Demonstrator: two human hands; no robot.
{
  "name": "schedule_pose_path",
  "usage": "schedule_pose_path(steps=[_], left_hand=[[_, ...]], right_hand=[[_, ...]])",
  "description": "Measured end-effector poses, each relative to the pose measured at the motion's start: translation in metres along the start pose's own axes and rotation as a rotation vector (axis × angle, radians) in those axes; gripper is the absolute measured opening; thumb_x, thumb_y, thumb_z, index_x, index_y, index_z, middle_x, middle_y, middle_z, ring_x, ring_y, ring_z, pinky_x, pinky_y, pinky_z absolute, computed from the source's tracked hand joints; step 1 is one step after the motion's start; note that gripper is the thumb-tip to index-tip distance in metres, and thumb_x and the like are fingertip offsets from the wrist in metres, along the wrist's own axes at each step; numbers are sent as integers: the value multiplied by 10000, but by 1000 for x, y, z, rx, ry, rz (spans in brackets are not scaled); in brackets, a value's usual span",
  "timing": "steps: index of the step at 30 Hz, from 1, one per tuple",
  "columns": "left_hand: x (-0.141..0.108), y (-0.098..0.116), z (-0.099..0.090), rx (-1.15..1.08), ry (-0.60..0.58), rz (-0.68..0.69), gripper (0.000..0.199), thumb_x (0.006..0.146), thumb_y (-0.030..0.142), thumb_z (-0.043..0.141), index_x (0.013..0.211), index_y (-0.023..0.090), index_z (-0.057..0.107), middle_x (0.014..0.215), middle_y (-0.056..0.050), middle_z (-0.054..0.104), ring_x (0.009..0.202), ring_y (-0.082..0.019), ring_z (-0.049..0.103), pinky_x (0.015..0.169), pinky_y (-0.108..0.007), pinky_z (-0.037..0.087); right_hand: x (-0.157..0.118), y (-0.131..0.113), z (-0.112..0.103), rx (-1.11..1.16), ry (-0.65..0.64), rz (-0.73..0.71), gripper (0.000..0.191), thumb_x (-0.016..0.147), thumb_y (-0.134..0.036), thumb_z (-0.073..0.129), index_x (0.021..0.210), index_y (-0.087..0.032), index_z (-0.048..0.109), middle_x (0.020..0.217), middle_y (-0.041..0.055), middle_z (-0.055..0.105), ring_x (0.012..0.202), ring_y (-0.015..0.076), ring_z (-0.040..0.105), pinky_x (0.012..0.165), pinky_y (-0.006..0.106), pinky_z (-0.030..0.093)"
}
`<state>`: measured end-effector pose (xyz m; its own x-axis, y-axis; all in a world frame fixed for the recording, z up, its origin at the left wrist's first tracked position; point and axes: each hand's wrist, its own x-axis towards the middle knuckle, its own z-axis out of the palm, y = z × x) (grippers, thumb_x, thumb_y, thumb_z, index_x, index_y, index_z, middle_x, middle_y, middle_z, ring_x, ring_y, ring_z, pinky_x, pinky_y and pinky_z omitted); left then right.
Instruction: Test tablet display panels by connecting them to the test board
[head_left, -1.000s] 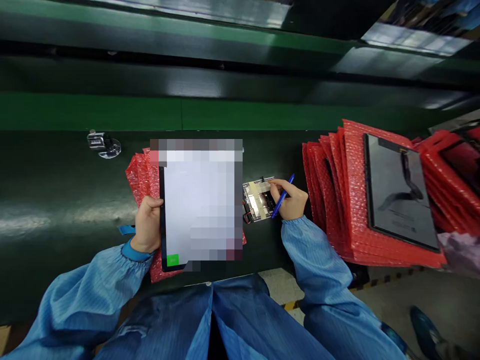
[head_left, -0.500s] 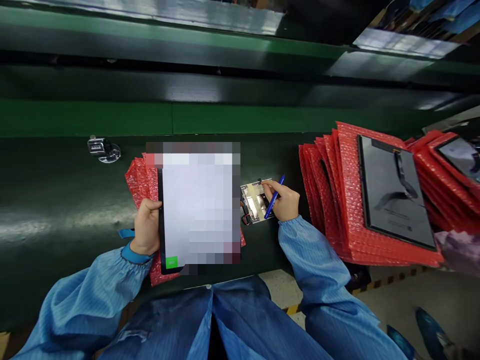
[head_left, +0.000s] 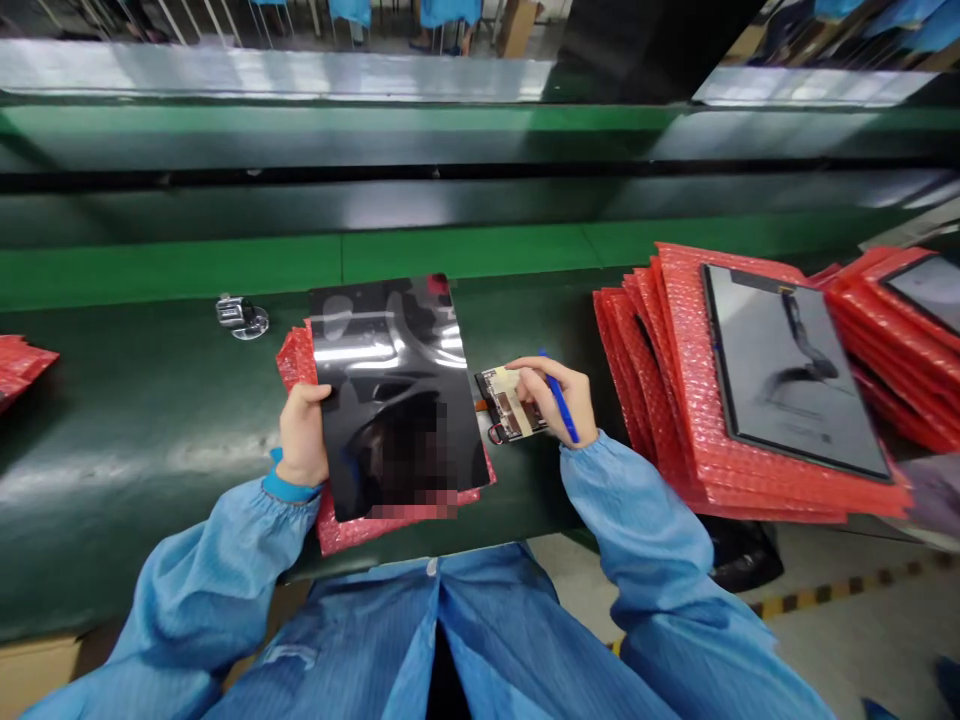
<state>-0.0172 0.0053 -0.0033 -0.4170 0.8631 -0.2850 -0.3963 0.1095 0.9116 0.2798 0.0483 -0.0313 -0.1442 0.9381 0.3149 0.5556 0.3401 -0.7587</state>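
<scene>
A dark, glossy display panel point(head_left: 397, 400) is held by its left edge in my left hand point(head_left: 305, 435), thumb on the front. Under it, red bubble-wrap pouches point(head_left: 352, 530) stick out at the left and bottom. Just right of the panel lies a small circuit board point(head_left: 510, 408) with yellowish tape and a red wire. My right hand point(head_left: 559, 395) is over the board's right side, its fingers bent round a blue pen point(head_left: 561, 405). Its fingertips are at the board; whether they touch it cannot be told.
A stack of red bubble-wrap pouches point(head_left: 675, 400) stands on the right, with a grey display panel point(head_left: 795, 370) on top. More red pouches point(head_left: 900, 340) lie beyond it. A metal tally counter point(head_left: 241, 315) sits at the left on the green bench point(head_left: 150, 420). Red wrap point(head_left: 22, 368) shows far left.
The held panel's screen has gone from lit white, with a green patch, to dark. The pen has tilted the other way in my right hand. The camera view has shifted.
</scene>
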Motion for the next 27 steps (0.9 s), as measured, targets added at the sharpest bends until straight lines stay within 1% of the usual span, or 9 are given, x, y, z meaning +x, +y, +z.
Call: schedule_pose_path(steps=[3,5,7,10,13,16,18,21,27], left_hand=[[-4,11,-2,37,-61,112,229,512,283,755,684,216,619,657,37,672,618,-179,657,615,-289,571],[-5,25,-11,255,-149,370,257,521,274,841,699,212,666,643,34,689,576,-169,654,604,-278,569],[-4,44,-24,594,-378,639,153,668,308,813,776,223,745,728,6,745,658,-183,701,682,-286,588],[-4,66,-40,1112,-755,829,331,911,305,584,1218,307,708,1237,-19,712,1035,-222,706,909,-339,566],[-6,67,-48,1400,-632,928,433,969,217,445,1343,356,614,1421,-26,572,866,-177,710,801,-302,570],[-9,53,-52,1505,-562,1092,477,954,125,429,1303,366,647,1340,-48,630,557,-125,583,614,-265,515],[-12,46,-54,1484,-604,1313,496,937,96,463,1305,376,641,1298,-40,656,518,-124,535,561,-266,470],[-15,42,-56,1374,-669,1577,501,914,93,529,1334,352,615,1300,-51,651,522,-119,530,547,-268,442],[4,28,-52,1521,-493,1261,489,949,99,425,1309,347,644,1324,-52,643,629,-126,628,633,-256,497]], right_hand=[[8,-41,13,336,-245,-46,398,885,-474,634,1143,-173,665,767,26,719,658,148,679,638,262,561],[18,-62,20,392,-244,-106,354,819,-422,731,1070,-181,671,824,25,731,716,155,696,705,270,575],[29,-73,25,356,-195,-187,189,858,-359,695,950,-196,679,857,20,737,780,160,712,783,284,578],[41,-69,30,275,-186,-350,128,921,-288,592,854,-212,670,956,28,743,947,186,713,923,348,561],[44,-53,42,147,-20,-452,79,898,-251,598,950,-223,651,1084,60,716,1104,223,663,1000,428,529],[46,-38,58,143,165,-418,535,805,-305,723,1292,-219,519,1340,133,591,1275,271,559,1022,470,512],[49,-33,64,258,111,-365,775,777,-368,750,1438,-230,368,1467,156,485,1349,282,502,1065,479,482],[58,-30,59,472,-47,-209,702,836,-444,661,1435,-236,359,1290,130,637,1177,245,640,1003,432,529],[66,-29,19,725,-164,59,408,737,-321,705,1058,-229,469,699,-53,622,530,101,572,534,244,492]])
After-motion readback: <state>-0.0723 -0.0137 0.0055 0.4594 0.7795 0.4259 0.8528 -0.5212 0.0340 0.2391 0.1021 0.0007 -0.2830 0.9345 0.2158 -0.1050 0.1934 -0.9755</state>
